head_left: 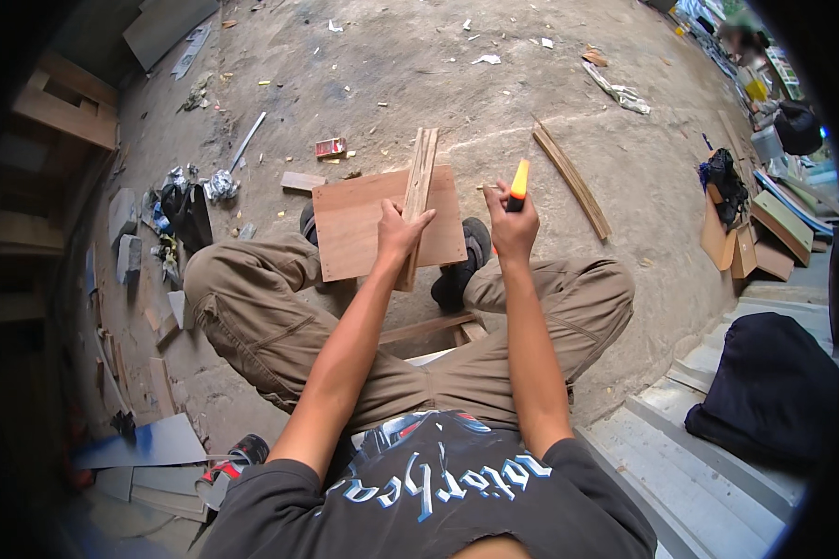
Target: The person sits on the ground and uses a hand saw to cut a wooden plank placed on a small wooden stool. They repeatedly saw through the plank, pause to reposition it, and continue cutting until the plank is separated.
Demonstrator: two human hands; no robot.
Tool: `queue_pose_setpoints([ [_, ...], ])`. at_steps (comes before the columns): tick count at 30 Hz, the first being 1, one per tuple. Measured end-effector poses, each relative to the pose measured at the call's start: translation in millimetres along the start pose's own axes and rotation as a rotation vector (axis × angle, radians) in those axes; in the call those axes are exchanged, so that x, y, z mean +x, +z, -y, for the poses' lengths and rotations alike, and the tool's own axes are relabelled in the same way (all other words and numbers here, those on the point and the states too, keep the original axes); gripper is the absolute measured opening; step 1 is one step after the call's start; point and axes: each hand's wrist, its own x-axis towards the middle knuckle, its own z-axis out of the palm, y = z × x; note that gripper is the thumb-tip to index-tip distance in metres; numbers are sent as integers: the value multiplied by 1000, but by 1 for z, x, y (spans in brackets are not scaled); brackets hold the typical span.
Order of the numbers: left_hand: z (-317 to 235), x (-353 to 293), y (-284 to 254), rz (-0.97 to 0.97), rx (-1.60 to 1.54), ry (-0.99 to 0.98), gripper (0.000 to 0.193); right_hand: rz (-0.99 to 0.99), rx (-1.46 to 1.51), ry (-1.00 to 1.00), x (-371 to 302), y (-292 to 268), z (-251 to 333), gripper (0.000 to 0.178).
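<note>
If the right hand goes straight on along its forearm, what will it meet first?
Probably nothing near: past the right hand and its orange-and-black tool, the way looks free above the floor, toward a white scrap. Height is unclear, so it might pass over.

Items are supported by a rough grey floor. A long wooden strip is laid toward the right; a crumpled pale cloth is placed beyond it. On the left, a red box, a short wood block and crumpled foil are deposited; small scraps are scattered throughout
</note>
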Motion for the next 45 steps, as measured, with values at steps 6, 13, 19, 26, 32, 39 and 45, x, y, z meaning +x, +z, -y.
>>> queue_pose_setpoints([
  [6,32,4,50,-112,-52,-16,32,113,134,202,-46,-3,0,36],
  [13,23,2,64,-231,328,212,27,238,100,109,-71,0,11,38],
  [19,24,12,77,-225,405,160,28,322,90,98,-84,9,26,39],
  [26,16,17,93,-255,384,182,27,303,93,39,-78,13,5,37],
  [32,5,21,115,-335,337,190,24,289,97,57,-74,13,-7,36],
  [39,0,25,113,-287,291,330,41,292,150,104,-70,8,2,35],
  [45,2,34,128,-218,192,340,56,332,130,72,-67,1,-1,34],
])
